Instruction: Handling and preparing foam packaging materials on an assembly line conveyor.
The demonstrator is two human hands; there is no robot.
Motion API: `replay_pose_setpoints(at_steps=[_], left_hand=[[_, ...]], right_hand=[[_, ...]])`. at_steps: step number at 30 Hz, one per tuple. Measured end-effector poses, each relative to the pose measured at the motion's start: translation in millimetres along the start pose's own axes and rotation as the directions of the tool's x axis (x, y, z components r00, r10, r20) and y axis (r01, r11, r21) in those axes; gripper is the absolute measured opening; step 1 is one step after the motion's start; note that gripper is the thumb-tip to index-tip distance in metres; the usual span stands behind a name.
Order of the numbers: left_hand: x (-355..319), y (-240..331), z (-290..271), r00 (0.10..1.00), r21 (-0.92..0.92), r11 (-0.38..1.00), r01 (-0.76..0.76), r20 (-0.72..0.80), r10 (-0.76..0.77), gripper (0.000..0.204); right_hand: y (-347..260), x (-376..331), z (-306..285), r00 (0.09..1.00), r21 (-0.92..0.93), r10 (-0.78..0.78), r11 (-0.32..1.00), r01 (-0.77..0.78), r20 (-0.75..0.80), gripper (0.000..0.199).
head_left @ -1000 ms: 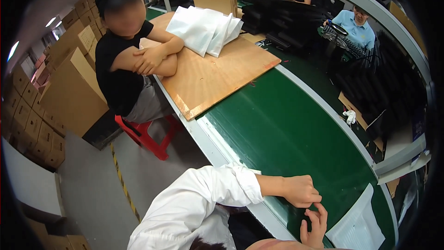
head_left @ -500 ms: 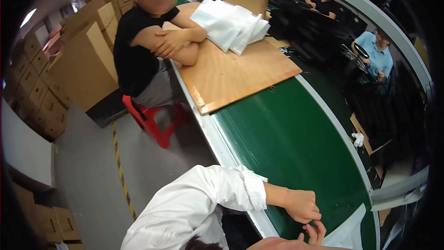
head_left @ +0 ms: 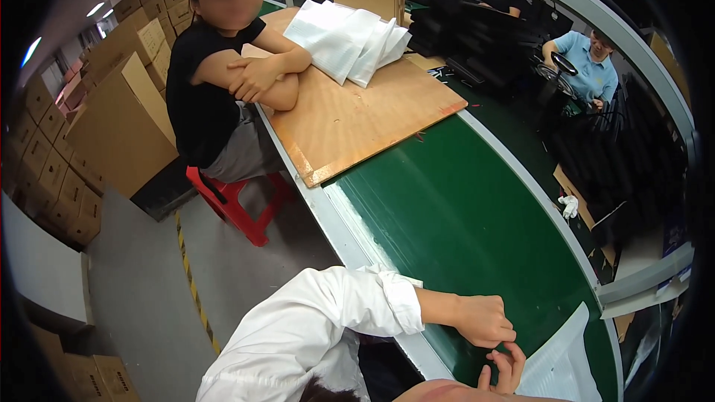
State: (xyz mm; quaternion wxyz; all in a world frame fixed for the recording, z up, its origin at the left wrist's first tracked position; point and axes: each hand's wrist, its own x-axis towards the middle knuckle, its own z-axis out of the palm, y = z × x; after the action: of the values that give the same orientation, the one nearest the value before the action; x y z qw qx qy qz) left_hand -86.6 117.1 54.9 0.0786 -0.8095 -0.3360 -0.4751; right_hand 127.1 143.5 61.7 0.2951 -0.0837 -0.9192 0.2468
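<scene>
My left hand [head_left: 484, 321] is closed in a loose fist above the green work surface [head_left: 454, 231], its white sleeve rolled back from the wrist. Nothing shows in that fist, though its palm side is turned away. Just below it, my right hand [head_left: 506, 367] has bent fingers standing apart, one fingertip at or very near the left knuckles. No object is visible in the right hand, and its lower part is cut off by the frame. Beside the right hand lies a white plastic sheet or bag [head_left: 562, 361].
A wooden board [head_left: 365, 123] lies farther along the surface, with folded white bags [head_left: 346, 41] on it. A person in black [head_left: 201, 89] sits there with crossed arms on a red stool [head_left: 249, 212]. Cartons [head_left: 119, 108] stand left; a metal frame [head_left: 640, 67] arches right.
The whole view has shifted slightly, so the board and the seated person appear farther left. My hands have kept nearly the same pose. The worker in light blue has moved their arms a little.
</scene>
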Motion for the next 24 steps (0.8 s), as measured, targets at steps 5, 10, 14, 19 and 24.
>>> replay_pose_setpoints(at_steps=[5,10,14,19,24], left_hand=[[-0.4,2.5,-1.9,1.0,-0.001,1.0,0.012,-0.001,-0.012,0.008],[-0.9,2.2,-0.6,1.0,-0.014,1.0,0.007,-0.007,-0.007,0.008],[-1.2,1.8,1.2,1.0,-0.002,1.0,0.008,0.01,-0.008,0.008],[-1.8,2.0,-5.6,1.0,-0.007,1.0,0.016,-0.01,-0.017,0.009],[0.1,4.3,1.7,0.999,0.012,0.999,0.029,0.043,-0.03,0.007]], right_hand=[[-36.5,10.0,-2.2,0.968,0.012,0.251,0.968,-0.251,-0.025,0.033],[-31.9,4.7,-0.7,0.964,0.1,0.267,0.959,-0.264,-0.019,0.034],[-31.8,5.9,-2.0,0.971,0.088,0.24,0.967,-0.238,-0.013,0.035],[-27.5,9.3,-3.5,0.984,0.034,0.177,0.984,-0.178,0.025,0.036],[-1.9,-20.1,3.2,0.981,0.063,0.186,0.981,-0.183,-0.061,0.037]])
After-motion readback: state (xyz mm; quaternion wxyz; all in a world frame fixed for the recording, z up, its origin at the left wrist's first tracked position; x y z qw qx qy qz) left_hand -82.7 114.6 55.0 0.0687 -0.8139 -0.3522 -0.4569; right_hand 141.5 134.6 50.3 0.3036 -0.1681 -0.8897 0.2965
